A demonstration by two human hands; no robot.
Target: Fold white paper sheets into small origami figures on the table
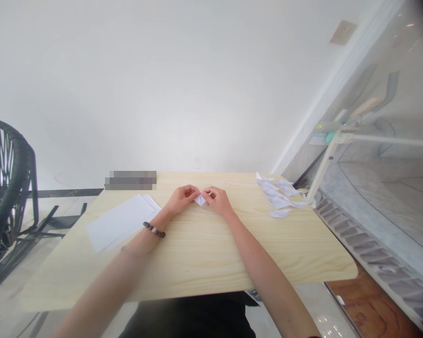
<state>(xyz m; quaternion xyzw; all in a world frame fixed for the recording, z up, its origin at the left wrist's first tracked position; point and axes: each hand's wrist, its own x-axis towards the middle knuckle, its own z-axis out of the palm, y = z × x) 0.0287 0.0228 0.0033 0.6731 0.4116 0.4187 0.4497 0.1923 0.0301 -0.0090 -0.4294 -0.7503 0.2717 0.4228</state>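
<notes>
Between my two hands, over the middle of the wooden table [197,253], is a small folded piece of white paper [200,200] with a pointed lower end and a crease down its centre. My left hand [182,198] pinches its left side, a dark beaded bracelet around that wrist. On the other side my right hand [216,199] grips the paper's right corner between thumb and fingers. The fingers partly cover the paper's upper edge. Flat white sheets [121,223] lie overlapping beside my left forearm.
Several folded white paper pieces [280,202] sit in rows at the table's right. A blurred-out dark object [130,180] is at the back left. A woven black chair [17,159] stands left, a white metal frame [324,173] right, and a white wall [197,84] behind.
</notes>
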